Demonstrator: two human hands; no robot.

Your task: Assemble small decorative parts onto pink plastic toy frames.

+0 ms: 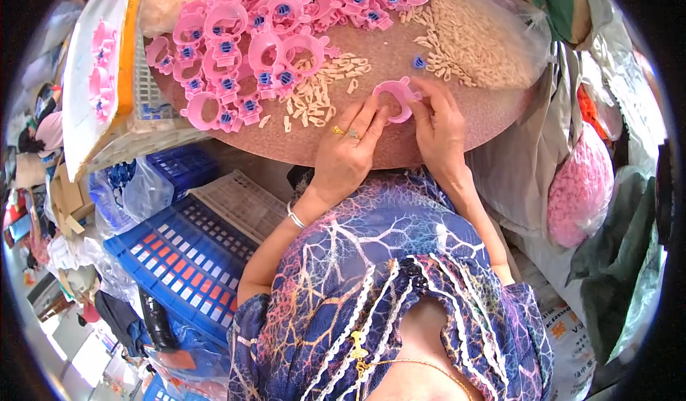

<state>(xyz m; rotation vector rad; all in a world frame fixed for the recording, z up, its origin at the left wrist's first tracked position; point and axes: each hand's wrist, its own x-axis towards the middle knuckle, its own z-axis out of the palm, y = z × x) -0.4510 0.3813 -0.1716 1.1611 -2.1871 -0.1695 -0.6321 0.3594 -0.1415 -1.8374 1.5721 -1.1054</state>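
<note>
Both my hands are at a pink plastic ring piece [395,101] with small tabs, near the front edge of the round table [389,147]. My left hand [346,147] closes its fingers on the ring's left side. The fingers of my right hand [439,126] pinch the ring's right side by a tab; whether a smaller part is between them is hidden. Just beyond the ring lies a small blue part [419,62]. To the left are loose cream-coloured plastic pieces [311,101]. Behind them is a heap of similar pink rings [264,51], many with blue parts fitted.
A clear bag of cream pieces [493,43] spills onto the table's far right. At left stands a white crate with a yellow edge [127,51]. Blue plastic baskets [179,258] are below it. A bag of pink pieces [582,183] hangs at right.
</note>
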